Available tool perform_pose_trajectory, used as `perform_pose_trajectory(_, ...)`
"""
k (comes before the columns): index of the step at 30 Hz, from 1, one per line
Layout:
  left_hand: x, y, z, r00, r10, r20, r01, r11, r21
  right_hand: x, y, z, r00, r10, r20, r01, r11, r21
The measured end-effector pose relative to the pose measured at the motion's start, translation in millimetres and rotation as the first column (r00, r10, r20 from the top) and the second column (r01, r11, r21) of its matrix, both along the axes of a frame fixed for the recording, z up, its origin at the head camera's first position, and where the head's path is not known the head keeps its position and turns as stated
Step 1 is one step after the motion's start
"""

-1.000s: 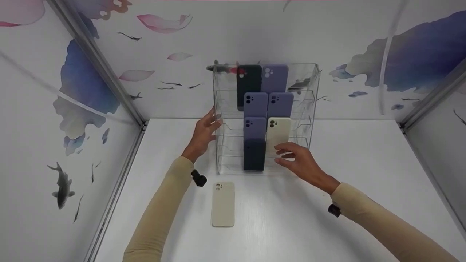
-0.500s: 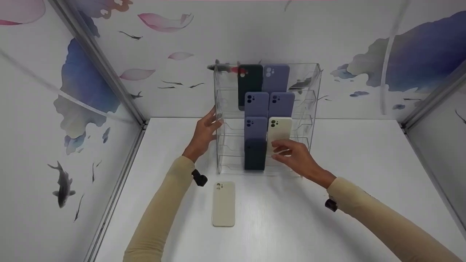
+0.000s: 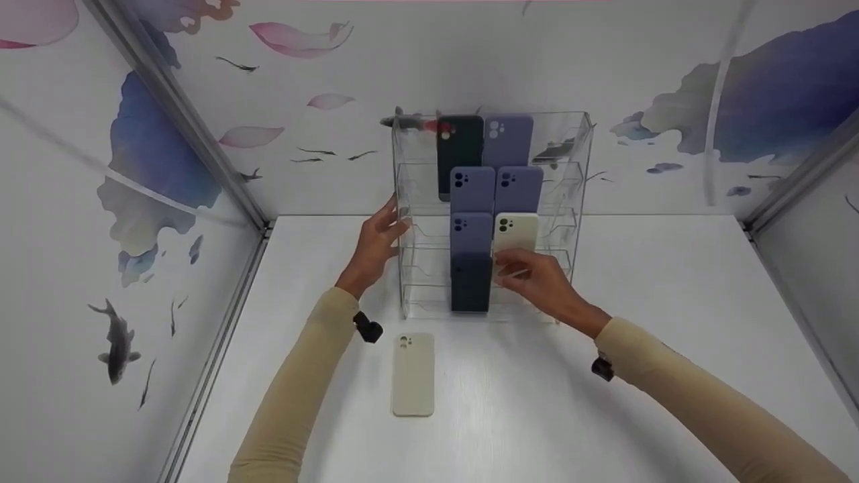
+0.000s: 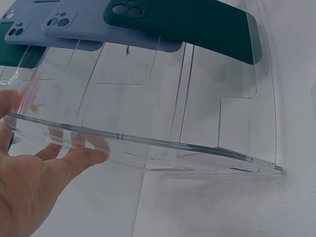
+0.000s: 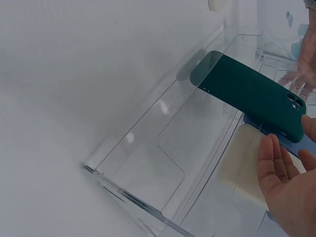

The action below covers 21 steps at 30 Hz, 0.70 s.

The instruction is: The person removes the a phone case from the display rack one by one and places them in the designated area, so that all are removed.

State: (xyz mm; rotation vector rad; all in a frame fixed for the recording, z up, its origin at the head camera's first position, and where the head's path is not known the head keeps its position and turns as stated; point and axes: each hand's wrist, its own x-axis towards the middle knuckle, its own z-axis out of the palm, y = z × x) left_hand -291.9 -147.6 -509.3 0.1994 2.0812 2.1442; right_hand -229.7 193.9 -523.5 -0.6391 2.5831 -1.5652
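A clear acrylic display rack (image 3: pixel 426 310) holds phone cases in stepped tiers. My left hand (image 3: pixel 374 249) grips its left side panel, with fingers on both sides of the panel's edge in the left wrist view. A cream phone case (image 3: pixel 517 228) leans in a lower tier on the right. My right hand (image 3: pixel 540 282) lies in front of this case, fingers loosely bent against its face. Just left of those fingertips stands a dark green case (image 3: pixel 471 285) in the bottom tier. A second cream case (image 3: pixel 413 376) lies flat on the table.
Several lavender cases (image 3: pixel 472 188) and another dark green case (image 3: pixel 460 157) fill tiers higher up. The white table (image 3: pixel 322 416) is enclosed by printed panels (image 3: pixel 322 74) at the back and sides. Bare tier space shows at the rack's left.
My right hand has moved left and slightly up across the lower part of the cream case, covering more of it. My left hand stays on the rack.
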Motion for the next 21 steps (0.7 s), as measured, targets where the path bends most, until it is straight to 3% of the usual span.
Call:
perform_pose_trajectory(9, -1.9, -0.4, 1.8, 1.000, 0.011, -0.001, -0.011, 1.000, -0.016, -5.3, -8.1, -3.4, 1.000, -0.005, -0.002, 0.005, 0.999, -0.050)
perform_pose_trajectory(21, -1.5, 0.3, -1.6, 1.000, 0.015, 0.007, -0.015, 1.000, -0.013, -7.7, -19.3, -9.8, 0.995, -0.066, -0.070, 0.065, 0.998, -0.014)
